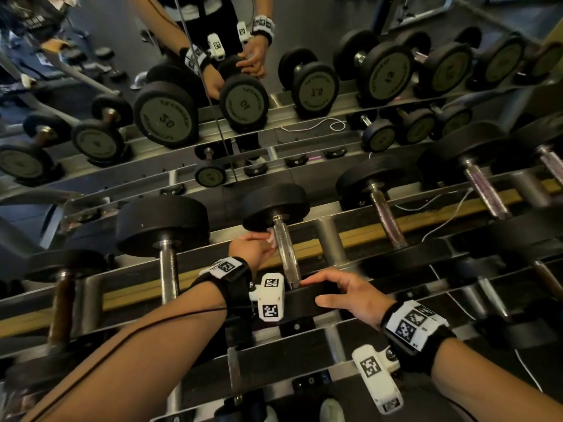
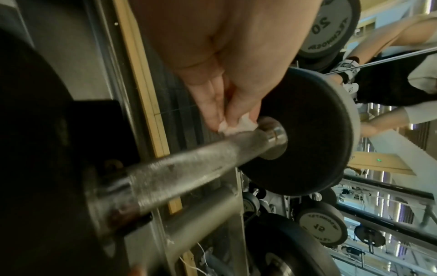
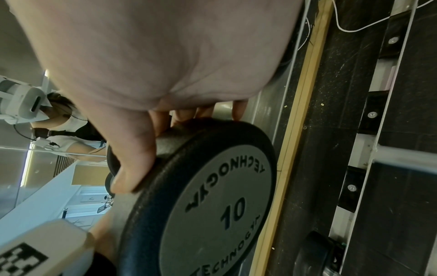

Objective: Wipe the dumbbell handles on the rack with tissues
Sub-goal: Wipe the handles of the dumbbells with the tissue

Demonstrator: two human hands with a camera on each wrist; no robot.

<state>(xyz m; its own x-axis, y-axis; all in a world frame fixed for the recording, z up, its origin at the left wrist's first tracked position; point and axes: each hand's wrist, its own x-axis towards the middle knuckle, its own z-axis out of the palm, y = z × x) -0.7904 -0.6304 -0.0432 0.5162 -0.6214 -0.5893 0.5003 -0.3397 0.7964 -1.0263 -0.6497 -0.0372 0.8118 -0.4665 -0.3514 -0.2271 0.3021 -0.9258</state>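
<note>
A black dumbbell lies on the rack (image 1: 330, 239), its metal handle (image 1: 286, 254) running away from me to the far head (image 1: 274, 205). My left hand (image 1: 268, 239) pinches a small white tissue (image 1: 272, 239) against the left side of the handle, just below the far head. In the left wrist view the tissue (image 2: 236, 127) sits between the fingers (image 2: 212, 110) and touches the handle (image 2: 189, 168) beside its collar. My right hand (image 1: 313, 290) grips the near head (image 1: 301, 300). That head (image 3: 212, 205) is marked 10, with the thumb (image 3: 132, 168) curled over its rim.
Neighbouring dumbbells lie close on both sides, with handles at left (image 1: 167, 269) and right (image 1: 387, 220). A mirror (image 1: 304, 13) behind the rack reflects the weights and my hands. A white cable (image 1: 441, 220) trails over the wooden strip (image 1: 365, 233) on the right.
</note>
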